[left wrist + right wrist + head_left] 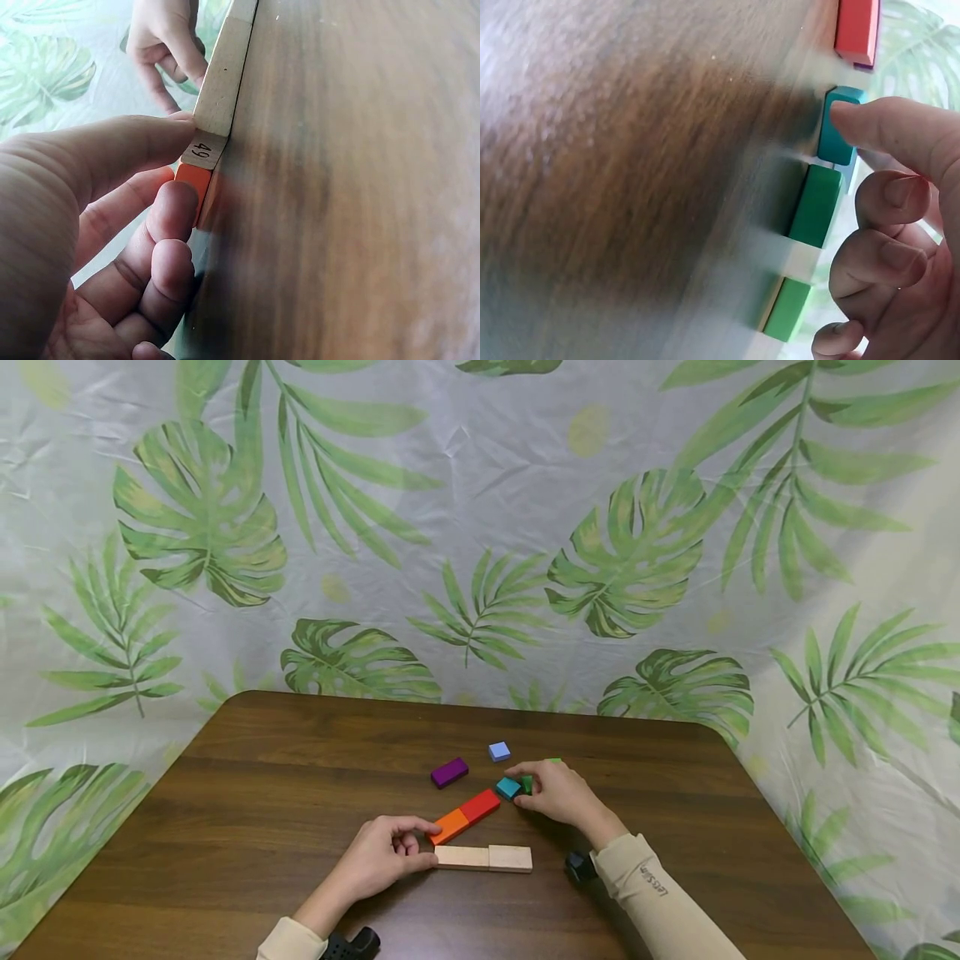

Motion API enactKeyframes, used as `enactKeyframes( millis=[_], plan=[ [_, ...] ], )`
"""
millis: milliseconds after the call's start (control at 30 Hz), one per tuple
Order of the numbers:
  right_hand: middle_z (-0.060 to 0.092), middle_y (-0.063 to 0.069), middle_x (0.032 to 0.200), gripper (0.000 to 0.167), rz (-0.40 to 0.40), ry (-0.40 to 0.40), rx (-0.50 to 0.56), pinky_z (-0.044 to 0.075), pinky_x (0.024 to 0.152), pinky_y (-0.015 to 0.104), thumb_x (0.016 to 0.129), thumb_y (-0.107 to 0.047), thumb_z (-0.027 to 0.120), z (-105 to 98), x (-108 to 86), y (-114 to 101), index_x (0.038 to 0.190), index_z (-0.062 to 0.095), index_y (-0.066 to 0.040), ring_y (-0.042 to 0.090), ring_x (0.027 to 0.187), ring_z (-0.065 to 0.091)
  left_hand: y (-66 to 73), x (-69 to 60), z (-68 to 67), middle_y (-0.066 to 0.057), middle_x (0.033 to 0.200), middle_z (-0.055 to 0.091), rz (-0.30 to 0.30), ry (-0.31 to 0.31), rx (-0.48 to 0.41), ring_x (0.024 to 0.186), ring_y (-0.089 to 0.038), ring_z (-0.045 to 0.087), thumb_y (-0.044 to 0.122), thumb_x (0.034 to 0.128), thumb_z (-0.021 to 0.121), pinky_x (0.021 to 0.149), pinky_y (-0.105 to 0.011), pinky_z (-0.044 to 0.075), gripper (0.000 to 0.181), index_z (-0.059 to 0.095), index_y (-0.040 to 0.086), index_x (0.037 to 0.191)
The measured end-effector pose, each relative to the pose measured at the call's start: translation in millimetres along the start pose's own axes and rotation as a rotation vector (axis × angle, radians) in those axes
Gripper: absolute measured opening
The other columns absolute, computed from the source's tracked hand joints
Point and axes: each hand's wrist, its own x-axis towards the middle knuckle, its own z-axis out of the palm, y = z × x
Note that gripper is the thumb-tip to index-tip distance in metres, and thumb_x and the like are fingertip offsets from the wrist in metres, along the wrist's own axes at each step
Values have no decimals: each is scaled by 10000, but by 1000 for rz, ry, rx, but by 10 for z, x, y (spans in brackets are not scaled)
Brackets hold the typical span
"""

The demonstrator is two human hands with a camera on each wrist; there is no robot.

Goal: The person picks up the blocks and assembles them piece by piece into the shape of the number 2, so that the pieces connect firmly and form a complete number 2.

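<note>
My left hand rests at the left end of two rows of blocks. Its thumb touches the end of a plain wooden block, and its index finger lies on an orange block. A second plain wooden block continues the near row; a red block continues the slanted row. With thumb and index finger, my right hand pinches a teal block just past the red end, a small gap between them. Behind that hand, a dark green block and a light green block are mostly hidden in the head view.
Farther back on the brown table lie a purple block and a light blue block. A leaf-patterned cloth hangs behind the table's far edge.
</note>
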Motion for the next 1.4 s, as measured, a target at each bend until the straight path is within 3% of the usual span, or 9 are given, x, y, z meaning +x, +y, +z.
enactKeyframes(
  millis=[300, 767, 1033, 1400],
  plan=[
    [535, -38, 657, 267, 28, 31, -38, 348, 549, 256, 916, -215, 872, 18, 5, -14, 1170, 793, -232, 99, 566, 467, -5, 8, 4, 68, 724, 614, 2, 3, -2, 590, -11, 445, 215, 871, 900, 568, -193, 375, 295, 823, 162, 1150],
    [568, -45, 685, 340, 17, 61, -61, 352, 552, 266, 907, -423, 869, 68, 32, -5, 1174, 794, -226, 104, 580, 484, -19, 17, 5, 77, 717, 616, 15, 7, -7, 591, -8, 452, 222, 869, 902, 567, -194, 377, 296, 824, 161, 1149],
    [566, -53, 686, 309, 34, 48, -74, 362, 555, 270, 918, -374, 866, 60, 49, -37, 1189, 796, -244, 101, 578, 491, -14, 23, 5, 76, 717, 613, 12, 10, -4, 590, -6, 454, 226, 863, 906, 565, -194, 375, 298, 827, 166, 1144],
    [520, -59, 622, 348, -29, -9, -18, 321, 539, 218, 964, -230, 817, 62, 66, -25, 1310, 783, -201, 68, 549, 436, -23, 18, 4, 38, 727, 618, 27, 16, -20, 591, -16, 459, 212, 854, 913, 556, -204, 369, 313, 825, 156, 1149]
  ],
)
